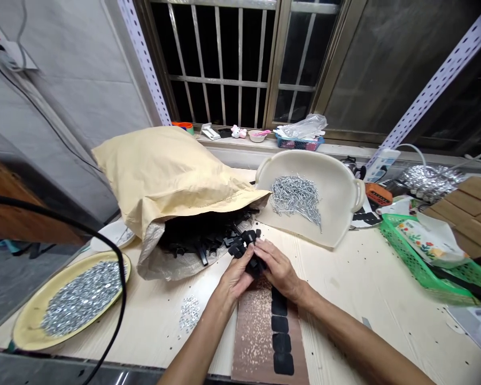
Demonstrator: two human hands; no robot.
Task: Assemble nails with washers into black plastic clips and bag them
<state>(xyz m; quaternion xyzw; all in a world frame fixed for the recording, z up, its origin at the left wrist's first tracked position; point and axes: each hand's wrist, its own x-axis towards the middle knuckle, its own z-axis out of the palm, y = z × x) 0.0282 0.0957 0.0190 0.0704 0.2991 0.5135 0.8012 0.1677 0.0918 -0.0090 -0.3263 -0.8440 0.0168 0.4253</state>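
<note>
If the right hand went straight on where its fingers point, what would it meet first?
Probably the black plastic pieces held between the right hand and left hand; depth is unclear.

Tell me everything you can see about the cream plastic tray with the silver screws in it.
The cream plastic tray is a shallow, smooth, dustpan-like scoop with a raised curved back wall and a loop-shaped handle at each side. It rests on the pale wooden tabletop, with a loose pile of thin silver screws lying in its middle. The tan paper sack overlaps its left side. It looks intact, with a rounded front edge facing the person.
</note>
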